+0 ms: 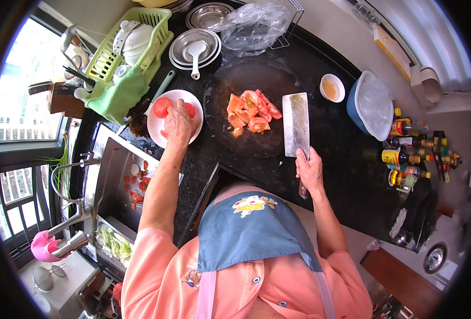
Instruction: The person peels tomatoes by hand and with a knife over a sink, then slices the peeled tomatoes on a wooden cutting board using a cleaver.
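Observation:
My left hand [179, 123] reaches into a white plate [174, 94] that holds peeled red tomatoes [162, 107]; its fingertips are among them, and whether they grip one is hidden. Right of the plate, cut tomato chunks [248, 109] lie in a pile on a round dark chopping board [235, 79]. My right hand [309, 169] is closed around the handle of a Chinese cleaver [296, 123], its broad blade lying over the board's right edge, beside the chunks.
Beyond the board are stacked metal bowls [183, 40] with a white spoon and a clear plastic bag [255, 26]. A green dish rack [104, 60] stands upper left, above the sink [114, 179]. Rightward are a small white bowl [332, 88], a blue basin [357, 107] and sauce bottles [395, 156].

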